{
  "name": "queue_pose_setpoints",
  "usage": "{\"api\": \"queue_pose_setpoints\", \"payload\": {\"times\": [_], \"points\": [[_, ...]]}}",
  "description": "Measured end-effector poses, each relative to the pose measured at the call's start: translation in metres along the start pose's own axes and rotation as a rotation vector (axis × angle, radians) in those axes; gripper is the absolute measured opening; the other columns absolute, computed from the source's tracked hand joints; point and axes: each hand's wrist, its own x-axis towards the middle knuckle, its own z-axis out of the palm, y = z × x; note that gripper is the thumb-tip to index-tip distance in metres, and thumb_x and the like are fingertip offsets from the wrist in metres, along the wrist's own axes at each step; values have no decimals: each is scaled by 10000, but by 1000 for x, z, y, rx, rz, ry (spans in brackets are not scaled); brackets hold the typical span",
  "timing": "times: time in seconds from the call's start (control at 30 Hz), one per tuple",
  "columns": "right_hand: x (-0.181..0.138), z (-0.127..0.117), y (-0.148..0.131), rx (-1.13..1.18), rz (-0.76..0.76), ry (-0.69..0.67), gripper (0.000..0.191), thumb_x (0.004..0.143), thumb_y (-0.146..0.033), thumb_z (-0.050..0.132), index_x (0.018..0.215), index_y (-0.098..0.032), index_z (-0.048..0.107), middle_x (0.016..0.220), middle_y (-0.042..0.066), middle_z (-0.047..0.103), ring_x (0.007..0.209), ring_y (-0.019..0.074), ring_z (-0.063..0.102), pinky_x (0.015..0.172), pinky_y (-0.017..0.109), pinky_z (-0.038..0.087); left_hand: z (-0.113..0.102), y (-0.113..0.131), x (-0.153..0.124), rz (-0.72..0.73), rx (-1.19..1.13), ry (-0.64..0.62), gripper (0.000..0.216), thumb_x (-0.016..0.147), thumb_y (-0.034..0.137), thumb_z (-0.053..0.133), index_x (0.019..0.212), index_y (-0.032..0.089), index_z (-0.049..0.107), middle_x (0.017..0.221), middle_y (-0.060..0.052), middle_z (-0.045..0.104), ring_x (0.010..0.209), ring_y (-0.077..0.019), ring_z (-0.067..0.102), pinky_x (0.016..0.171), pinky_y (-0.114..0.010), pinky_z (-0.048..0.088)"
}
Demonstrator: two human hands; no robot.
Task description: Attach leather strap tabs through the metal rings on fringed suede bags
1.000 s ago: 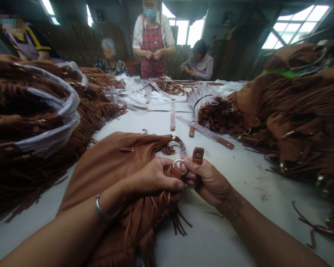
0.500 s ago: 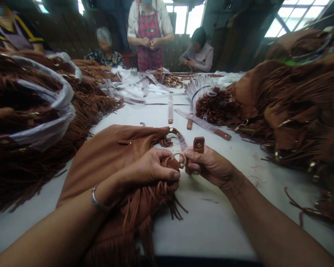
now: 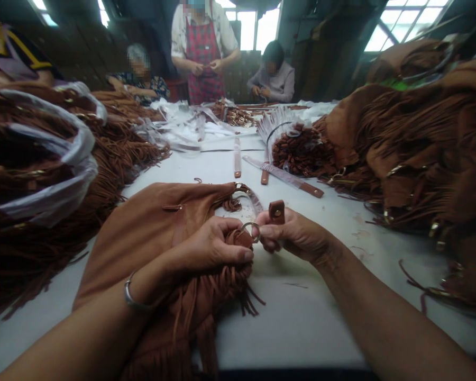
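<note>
A brown fringed bag [image 3: 130, 233] lies on the white table, a short zip [image 3: 172, 207] showing on its side. My left hand [image 3: 218, 243] is closed on the corner of this bag, where a metal ring [image 3: 246, 226] is attached. Between the fingers of my right hand [image 3: 295, 233] is a brown strap end [image 3: 276, 212] with a round metal stud, sticking up above the thumb. The right fingertips touch the ring's right side. A plastic-wrapped part of a strap [image 3: 255, 202] curves from the bag's far corner towards my right hand; the fingers hide where it runs.
Heaps of brown fringed bags stand on the left [image 3: 115, 148] and right [image 3: 381, 132]. Ahead lie loose wrapped straps [image 3: 289, 174] and a tied bundle of straps [image 3: 297, 148]. Several people work beyond, including a person in a checked apron [image 3: 203, 53].
The whole view has shifted slightly, with things now a little further left. The ring has tilted slightly between my hands. Both hands keep their hold.
</note>
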Motion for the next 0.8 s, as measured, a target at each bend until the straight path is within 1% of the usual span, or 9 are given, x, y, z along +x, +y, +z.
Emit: {"api": "queue_pose_setpoints", "payload": {"times": [0.13,0.23,0.3,0.4,0.5,0.53,0.6,0.7,0.8], "points": [[2,5,3,22,-40,25,244,692,-269,736,798,-123,571,613,-27,532,477,54,454,428,153,335,0,-2,0,44,-79,12,351,655,284,742,905,89,590,776,-38,550,681,-120,498,609,-212,406],[0,1,-1,-30,16,-23,265,698,-299,726,744,-128,529,596,-34,504,466,55,444,409,153,341,9,-1,-2,21,-62,-84,305,704,287,691,916,106,567,767,-32,550,654,-115,492,589,-212,396],[-3,-6,-5,-127,94,-98,279,683,-310,730,717,-122,526,589,-34,493,466,58,438,401,158,348,17,1,-4,13,176,-104,209,735,278,643,855,130,556,685,6,508,582,-92,441,524,-191,338],[-8,-16,-10,-295,135,-125,288,690,-336,718,701,-110,540,550,-43,459,453,56,403,390,161,343,29,7,-7,98,772,37,137,751,261,584,810,148,536,636,16,478,558,-106,412,509,-218,278],[-11,-20,-14,-369,64,-13,315,761,-408,657,789,-126,518,534,-56,442,432,56,386,379,158,324,33,10,-7,206,1042,173,376,776,249,540,1134,149,478,783,-28,550,638,-152,482,575,-252,323],[-12,-20,-15,-387,40,12,335,789,-444,622,836,-134,503,542,-54,458,422,56,392,375,158,319,32,10,-7,232,1029,170,469,785,230,528,1234,162,412,834,-36,559,667,-158,497,600,-256,344],[-13,-20,-17,-437,20,17,391,835,-523,527,917,-145,472,562,-43,500,402,63,417,369,162,321,27,8,-5,265,915,125,514,795,195,516,1288,195,370,845,-25,559,685,-146,503,629,-247,371],[-13,-20,-17,-517,26,0,442,863,-585,421,932,-150,452,600,-15,545,416,75,470,377,165,350,18,4,0,221,601,109,402,805,216,537,1193,164,445,725,4,533,620,-117,480,576,-213,377],[-10,-20,-13,-549,44,-4,413,869,-559,436,906,-149,464,630,-3,561,429,67,482,376,147,351,14,3,2,197,390,149,382,780,259,597,1117,127,475,715,4,521,605,-104,466,541,-197,369]]}}
